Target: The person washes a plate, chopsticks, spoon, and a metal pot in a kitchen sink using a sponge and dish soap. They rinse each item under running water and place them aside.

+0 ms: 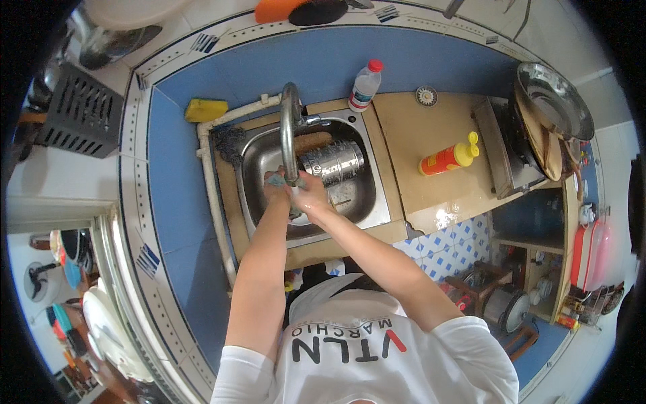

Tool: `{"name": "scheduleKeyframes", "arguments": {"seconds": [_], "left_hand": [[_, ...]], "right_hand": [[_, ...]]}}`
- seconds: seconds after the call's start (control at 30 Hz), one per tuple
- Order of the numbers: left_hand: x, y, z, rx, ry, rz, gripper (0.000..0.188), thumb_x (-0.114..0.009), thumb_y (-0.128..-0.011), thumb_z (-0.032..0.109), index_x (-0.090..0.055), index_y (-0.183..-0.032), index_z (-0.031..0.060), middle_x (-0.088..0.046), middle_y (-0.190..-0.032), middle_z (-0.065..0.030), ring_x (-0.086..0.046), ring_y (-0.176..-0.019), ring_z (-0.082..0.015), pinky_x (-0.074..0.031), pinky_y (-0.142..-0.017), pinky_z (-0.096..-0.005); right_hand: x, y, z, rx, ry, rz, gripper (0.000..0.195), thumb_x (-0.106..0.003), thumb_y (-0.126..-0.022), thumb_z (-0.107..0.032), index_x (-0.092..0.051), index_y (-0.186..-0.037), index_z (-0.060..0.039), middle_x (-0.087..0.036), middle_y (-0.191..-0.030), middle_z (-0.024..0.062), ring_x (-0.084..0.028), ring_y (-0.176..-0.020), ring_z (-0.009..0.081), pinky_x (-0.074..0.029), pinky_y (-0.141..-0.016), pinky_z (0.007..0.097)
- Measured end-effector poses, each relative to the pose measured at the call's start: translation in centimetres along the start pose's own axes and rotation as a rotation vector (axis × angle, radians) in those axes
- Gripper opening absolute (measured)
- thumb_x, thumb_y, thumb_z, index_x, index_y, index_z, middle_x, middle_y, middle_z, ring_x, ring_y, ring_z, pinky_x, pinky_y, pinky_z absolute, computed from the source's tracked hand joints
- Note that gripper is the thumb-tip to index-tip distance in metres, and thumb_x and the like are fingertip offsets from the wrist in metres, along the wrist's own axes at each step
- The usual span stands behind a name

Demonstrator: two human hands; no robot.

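Both my hands are close together under the curved metal faucet [288, 121], low over the stainless steel sink [374, 202]. My left hand [276, 188] holds a greenish cloth [276, 180]. My right hand [312, 196] sits just beside it, its fingers curled near the faucet's mouth; whether it grips the cloth too is hidden. A cylindrical metal container [337, 164] with holes lies on its side in the sink, right of my hands. Behind it in the basin is a brown elongated thing [312, 142]. Something pale beneath my hands is mostly hidden.
Right of the sink, a yellow dish soap bottle [446, 159] lies on the counter [404, 131]. A red-capped plastic bottle [365, 87] stands behind the sink, a sink strainer [426, 96] farther right. A yellow sponge [206, 110] rests at the back left. Pans [555, 101] lean over the stove.
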State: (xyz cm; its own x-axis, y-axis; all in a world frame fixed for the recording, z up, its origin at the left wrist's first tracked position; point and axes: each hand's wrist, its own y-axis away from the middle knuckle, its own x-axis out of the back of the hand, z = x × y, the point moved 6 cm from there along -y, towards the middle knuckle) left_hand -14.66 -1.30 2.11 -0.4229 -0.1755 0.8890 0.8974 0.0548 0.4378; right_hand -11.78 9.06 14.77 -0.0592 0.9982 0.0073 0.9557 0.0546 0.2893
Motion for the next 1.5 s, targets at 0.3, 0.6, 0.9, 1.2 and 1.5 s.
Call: {"name": "scheduleKeyframes", "arguments": {"seconds": [0.3, 0.6, 0.9, 1.2, 1.5], "left_hand": [[4.7, 2.0, 3.7, -0.063, -0.543, 0.284, 0.045, -0.047, -0.078, 0.013, -0.043, -0.123, 0.0189, -0.045, -0.111, -0.0257, -0.058, -0.07, -0.0327, -0.046, -0.041, -0.0437], [3.9, 0.0, 5.2, -0.231, -0.536, 0.277, 0.03, -0.05, -0.076, 0.013, -0.052, -0.104, 0.0057, -0.054, -0.09, -0.0165, -0.06, -0.068, -0.0282, -0.046, -0.038, -0.0419], [8.9, 0.2, 4.2, -0.117, -0.231, 0.429, 0.013, -0.049, -0.077, 0.007, -0.052, -0.088, 0.001, -0.054, -0.081, -0.0141, -0.057, -0.08, -0.0248, -0.047, -0.062, -0.0309], [4.4, 6.3, -3.1, 0.307, 1.099, 0.237, 0.035, -0.046, -0.087, 0.029, -0.047, -0.104, -0.0003, -0.058, -0.094, -0.015, -0.058, -0.08, -0.0287, -0.044, -0.067, -0.0369], [4.8, 8.9, -1.9, 0.287, 1.669, 0.128, 0.051, -0.033, -0.089, 0.049, -0.04, -0.11, 0.0039, -0.055, -0.093, -0.0123, -0.058, -0.058, -0.0196, -0.046, -0.035, -0.0284]], "right_hand": [[-3.8, 6.7, 12.2, -0.098, 0.353, 0.106, 0.036, -0.049, -0.079, -0.012, -0.043, -0.109, 0.0075, -0.05, -0.101, 0.0259, -0.05, -0.092, 0.0377, -0.041, -0.077, 0.0436], [4.1, 9.3, 13.1, 0.667, 1.03, -0.267, 0.024, -0.054, -0.068, -0.017, -0.058, -0.089, -0.0069, -0.052, -0.098, 0.0112, -0.046, -0.097, 0.0262, -0.038, -0.08, 0.0397], [11.2, 0.8, 4.9, 0.361, 0.804, 0.085, 0.025, -0.056, -0.075, -0.009, -0.05, -0.097, 0.0006, -0.054, -0.097, 0.025, -0.053, -0.09, 0.0382, -0.043, -0.077, 0.0434], [0.3, -3.7, 0.9, -0.065, 0.208, 0.203, 0.051, -0.051, -0.083, -0.04, -0.051, -0.106, 0.006, -0.057, -0.084, 0.0287, -0.056, -0.078, 0.0363, -0.044, -0.071, 0.0376], [-1.1, -2.5, -0.5, 0.304, 0.973, -0.383, 0.057, -0.062, -0.068, -0.021, -0.042, -0.119, -0.0044, -0.043, -0.116, 0.0214, -0.045, -0.105, 0.0368, -0.035, -0.092, 0.0403]]}}
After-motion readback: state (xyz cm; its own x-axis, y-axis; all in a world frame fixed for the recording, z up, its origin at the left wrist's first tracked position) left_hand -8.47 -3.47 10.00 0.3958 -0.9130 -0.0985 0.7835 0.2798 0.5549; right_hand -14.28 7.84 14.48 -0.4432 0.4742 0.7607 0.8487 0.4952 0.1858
